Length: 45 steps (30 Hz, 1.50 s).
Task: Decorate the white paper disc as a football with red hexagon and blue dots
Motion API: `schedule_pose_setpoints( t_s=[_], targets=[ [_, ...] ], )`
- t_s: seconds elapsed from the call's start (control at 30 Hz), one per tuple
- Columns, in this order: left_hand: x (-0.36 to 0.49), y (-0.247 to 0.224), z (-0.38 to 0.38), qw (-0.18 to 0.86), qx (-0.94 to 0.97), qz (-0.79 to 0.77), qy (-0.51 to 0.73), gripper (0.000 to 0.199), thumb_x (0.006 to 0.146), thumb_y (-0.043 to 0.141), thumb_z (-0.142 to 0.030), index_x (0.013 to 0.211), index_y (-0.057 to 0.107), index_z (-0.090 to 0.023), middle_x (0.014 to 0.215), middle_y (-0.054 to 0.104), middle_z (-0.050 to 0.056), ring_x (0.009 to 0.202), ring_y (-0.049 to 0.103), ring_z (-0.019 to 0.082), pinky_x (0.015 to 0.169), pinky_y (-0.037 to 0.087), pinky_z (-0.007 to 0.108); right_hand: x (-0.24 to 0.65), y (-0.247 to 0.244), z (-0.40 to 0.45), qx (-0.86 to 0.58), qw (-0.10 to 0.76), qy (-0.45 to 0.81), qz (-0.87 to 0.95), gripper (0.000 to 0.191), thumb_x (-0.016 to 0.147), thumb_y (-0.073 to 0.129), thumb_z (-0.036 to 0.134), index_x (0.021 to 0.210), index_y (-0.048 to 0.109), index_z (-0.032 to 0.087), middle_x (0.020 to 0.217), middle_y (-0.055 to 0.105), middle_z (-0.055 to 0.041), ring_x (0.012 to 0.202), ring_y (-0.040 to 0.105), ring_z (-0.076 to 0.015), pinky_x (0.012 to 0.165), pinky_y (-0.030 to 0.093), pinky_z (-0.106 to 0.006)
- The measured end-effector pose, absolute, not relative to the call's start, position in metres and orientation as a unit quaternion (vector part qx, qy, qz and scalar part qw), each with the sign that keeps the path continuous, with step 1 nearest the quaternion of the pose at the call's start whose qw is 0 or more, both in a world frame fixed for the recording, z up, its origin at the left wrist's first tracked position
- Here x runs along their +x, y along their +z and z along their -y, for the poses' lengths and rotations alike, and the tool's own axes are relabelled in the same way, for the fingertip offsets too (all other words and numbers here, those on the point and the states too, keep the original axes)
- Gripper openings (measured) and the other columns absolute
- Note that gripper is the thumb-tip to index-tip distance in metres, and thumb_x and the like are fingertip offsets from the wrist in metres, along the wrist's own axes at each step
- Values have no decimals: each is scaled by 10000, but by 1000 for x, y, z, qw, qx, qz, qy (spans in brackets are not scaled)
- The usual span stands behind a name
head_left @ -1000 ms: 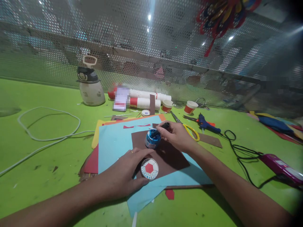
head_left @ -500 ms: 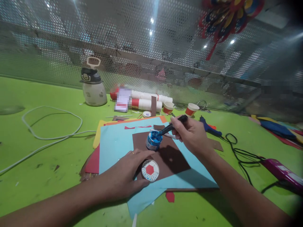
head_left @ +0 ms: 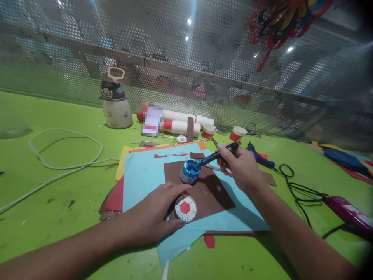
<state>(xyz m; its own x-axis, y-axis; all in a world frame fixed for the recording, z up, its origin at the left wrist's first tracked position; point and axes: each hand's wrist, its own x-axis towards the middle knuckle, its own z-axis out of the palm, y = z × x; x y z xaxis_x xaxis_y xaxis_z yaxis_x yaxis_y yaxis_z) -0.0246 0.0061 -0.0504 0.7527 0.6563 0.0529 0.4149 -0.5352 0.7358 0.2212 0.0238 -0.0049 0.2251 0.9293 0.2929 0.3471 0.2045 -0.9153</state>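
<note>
My left hand (head_left: 163, 206) grips the edge of a small round white disc (head_left: 185, 209) between thumb and fingers. The disc has a red hexagon at its centre and blue dots around part of it. My right hand (head_left: 240, 163) is closed round a black marker (head_left: 217, 154), whose lower end is smeared with blue and meets the rim of an open jar of blue paint (head_left: 190, 173). Beneath the jar and disc lies brown paper (head_left: 215, 194) on light blue sheets (head_left: 141, 179). The marker's very tip is hard to make out.
Behind the sheets are stacked paper cups (head_left: 182, 127), two single cups (head_left: 238, 133) and a bottle (head_left: 117, 111). To the right lie a blue glue gun (head_left: 260, 156), black cords and a purple device (head_left: 346, 212). A white cable (head_left: 67, 168) loops at left.
My right hand and the marker have shifted slightly right, the marker's end moving from inside the jar's mouth to its right rim. My left hand keeps hold of the disc.
</note>
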Motion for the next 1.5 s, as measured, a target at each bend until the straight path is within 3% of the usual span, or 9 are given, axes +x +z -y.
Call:
schedule_pose_setpoints(
  t_s=[0.37,0.53,0.83,1.03,1.17,1.37,1.5],
  targets=[
    [-23,-52,-8,367,865,-296,174,650,788,682,-184,1379,421,-249,1225,566,81,1084,533,264,945,456,440,240,25,-11,-531,388,279,699,212,830,651,355,856,637,146,563,529,33,484,452,-80,451,361,-217],
    [-25,-53,-7,374,862,-290,183,617,799,685,-220,1360,436,-275,1220,570,64,1077,538,254,932,467,425,244,33,-7,-530,343,265,729,217,833,628,347,892,649,139,605,513,21,512,420,-88,450,332,-228],
    [-25,-52,-8,376,861,-293,178,659,778,690,-198,1376,418,-253,1286,546,81,1158,520,266,989,448,437,242,30,-7,-530,359,244,729,230,851,612,353,966,621,154,599,535,20,523,468,-107,476,363,-243],
    [-25,-56,-9,367,864,-291,184,590,808,678,-258,1348,440,-276,1266,561,74,1133,529,272,966,459,440,238,34,-1,-536,303,227,754,173,834,637,312,928,663,169,662,547,13,513,417,-83,468,329,-236],
    [-25,-56,-10,368,865,-285,186,611,806,672,-240,1365,429,-262,1255,562,89,1118,534,276,960,460,443,242,42,4,-525,317,229,756,174,818,650,318,899,677,167,766,602,-26,596,479,-104,515,379,-242],
    [-25,-52,-8,370,864,-294,176,611,803,659,-219,1365,424,-258,1201,571,93,1069,546,274,918,477,449,243,39,2,-535,326,226,746,174,815,647,321,911,680,180,713,595,-14,555,456,-103,494,358,-245],
    [-25,-51,-7,372,862,-294,181,589,803,660,-223,1350,443,-265,1225,569,87,1079,546,274,923,473,445,243,38,2,-518,295,207,776,141,800,649,274,917,690,206,828,653,-34,666,552,-138,568,416,-253]
  ],
)
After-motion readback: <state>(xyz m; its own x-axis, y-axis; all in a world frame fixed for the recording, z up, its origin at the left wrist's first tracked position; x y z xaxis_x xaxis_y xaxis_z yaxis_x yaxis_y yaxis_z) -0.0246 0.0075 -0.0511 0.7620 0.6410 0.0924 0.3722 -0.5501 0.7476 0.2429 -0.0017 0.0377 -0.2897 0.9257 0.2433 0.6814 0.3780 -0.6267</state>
